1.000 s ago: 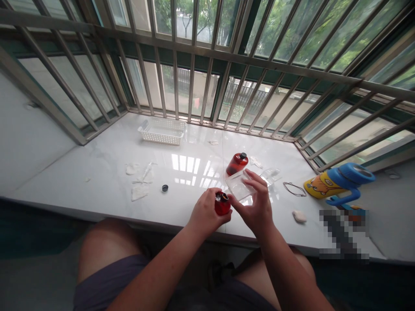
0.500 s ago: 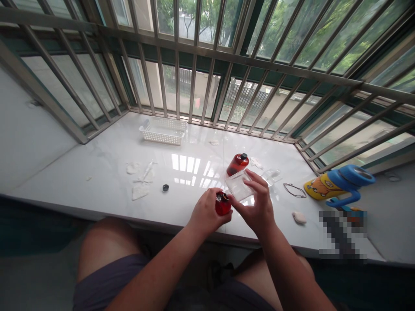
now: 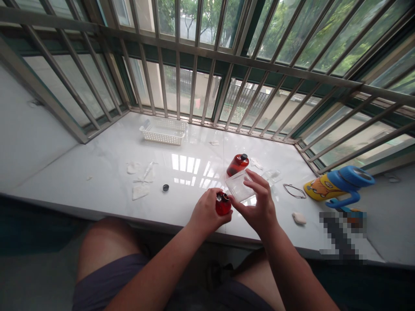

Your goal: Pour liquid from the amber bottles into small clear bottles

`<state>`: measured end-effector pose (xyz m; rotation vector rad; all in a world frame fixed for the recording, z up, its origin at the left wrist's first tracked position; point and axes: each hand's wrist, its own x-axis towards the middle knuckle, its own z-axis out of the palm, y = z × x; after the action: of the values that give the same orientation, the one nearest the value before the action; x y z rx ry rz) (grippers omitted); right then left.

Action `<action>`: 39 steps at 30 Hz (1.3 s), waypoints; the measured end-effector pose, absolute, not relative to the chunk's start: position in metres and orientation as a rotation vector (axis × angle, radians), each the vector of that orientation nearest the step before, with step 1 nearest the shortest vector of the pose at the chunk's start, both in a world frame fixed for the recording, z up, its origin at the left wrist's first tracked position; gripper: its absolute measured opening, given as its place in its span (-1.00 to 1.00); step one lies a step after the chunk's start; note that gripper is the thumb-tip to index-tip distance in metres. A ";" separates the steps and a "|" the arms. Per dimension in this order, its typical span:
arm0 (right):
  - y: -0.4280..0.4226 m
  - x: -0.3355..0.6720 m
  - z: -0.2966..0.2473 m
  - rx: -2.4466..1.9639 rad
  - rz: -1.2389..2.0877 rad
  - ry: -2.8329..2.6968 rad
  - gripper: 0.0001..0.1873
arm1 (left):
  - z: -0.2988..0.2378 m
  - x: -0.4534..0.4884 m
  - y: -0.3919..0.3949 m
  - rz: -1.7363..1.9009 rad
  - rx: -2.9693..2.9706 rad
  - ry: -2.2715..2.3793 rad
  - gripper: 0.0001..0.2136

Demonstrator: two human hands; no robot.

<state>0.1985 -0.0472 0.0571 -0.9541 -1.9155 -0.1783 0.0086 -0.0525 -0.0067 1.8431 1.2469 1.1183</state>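
My left hand point(image 3: 205, 212) is wrapped round a small red bottle point(image 3: 223, 204) with an open neck, held just above the near edge of the white sill point(image 3: 97, 172). My right hand point(image 3: 259, 205) pinches a clear plastic packet point(image 3: 238, 185) right beside the bottle's mouth. A second red bottle point(image 3: 237, 164) with a black cap lies on its side a little farther back. A loose black cap point(image 3: 165, 187) sits on the sill to the left of my hands.
A white slotted basket point(image 3: 164, 131) stands at the back by the window bars. Crumpled clear wrappers point(image 3: 141, 179) lie at the left. A blue and yellow child's cup point(image 3: 337, 183), a wire loop point(image 3: 294, 190) and a small white lump point(image 3: 298, 218) lie at the right.
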 end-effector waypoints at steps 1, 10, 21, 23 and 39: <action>-0.047 0.198 0.058 -0.949 -0.175 -1.919 -0.25 | -0.007 0.009 -0.053 1.119 1.842 1.248 -0.42; -0.046 0.199 0.063 -0.919 -0.201 -1.947 -0.24 | -0.006 0.008 -0.053 1.121 1.840 1.244 -0.42; -0.046 0.199 0.072 -0.850 -0.256 -2.047 -0.24 | -0.004 0.008 -0.053 1.121 1.841 1.258 -0.45; -0.045 0.200 0.073 -0.842 -0.266 -2.063 -0.24 | -0.004 0.008 -0.053 1.123 1.841 1.256 -0.45; -0.041 0.203 0.083 -0.795 -0.271 -2.108 -0.23 | -0.005 0.007 -0.053 1.127 1.833 1.246 -0.44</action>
<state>0.2031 -0.0411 0.0833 -0.7951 -2.1084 -0.2708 0.0067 -0.0528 -0.0051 1.8332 1.2462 1.1270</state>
